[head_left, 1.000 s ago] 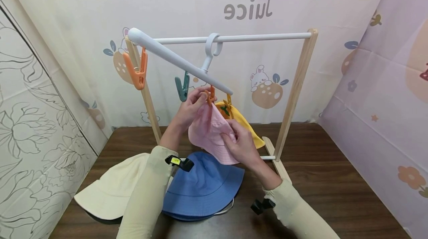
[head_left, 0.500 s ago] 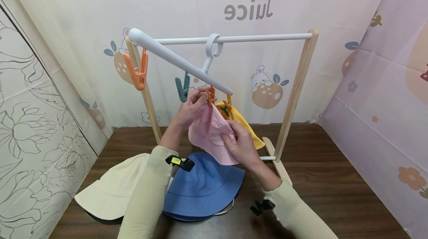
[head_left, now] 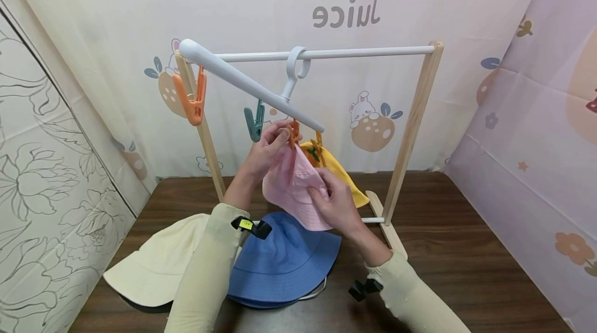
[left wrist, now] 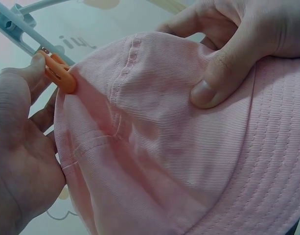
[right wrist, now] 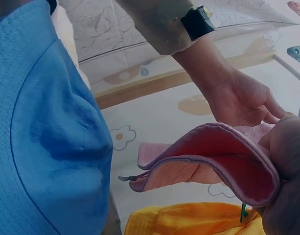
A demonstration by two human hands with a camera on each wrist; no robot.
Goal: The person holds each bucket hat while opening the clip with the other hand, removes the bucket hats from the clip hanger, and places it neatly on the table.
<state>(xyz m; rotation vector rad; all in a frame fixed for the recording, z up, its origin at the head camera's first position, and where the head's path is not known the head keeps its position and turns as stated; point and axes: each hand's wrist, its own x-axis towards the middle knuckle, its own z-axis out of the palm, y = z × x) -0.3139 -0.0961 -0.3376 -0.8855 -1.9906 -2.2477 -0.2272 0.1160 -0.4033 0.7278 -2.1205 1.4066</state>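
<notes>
A pink bucket hat point(head_left: 294, 183) hangs below the white hanger point(head_left: 242, 82), its crown at an orange clothespin point(head_left: 294, 134). My left hand point(head_left: 267, 150) pinches that clothespin between thumb and fingers; in the left wrist view the clothespin point(left wrist: 60, 73) sits on the edge of the hat's crown. With thumb on the outside, my right hand point(head_left: 338, 201) grips the hat's side near the brim. The right wrist view shows the pink brim point(right wrist: 213, 147) folded, its inside visible. Just behind, a yellow hat point(head_left: 342, 172) hangs from a yellow clothespin point(head_left: 317, 141).
A second orange clothespin point(head_left: 192, 97) and a green one point(head_left: 254, 120) hang from the hanger, holding nothing. The hanger hooks over the rack's white bar point(head_left: 368, 53). A blue hat point(head_left: 284, 265) and a cream hat point(head_left: 158, 265) lie on the wooden table point(head_left: 466, 250).
</notes>
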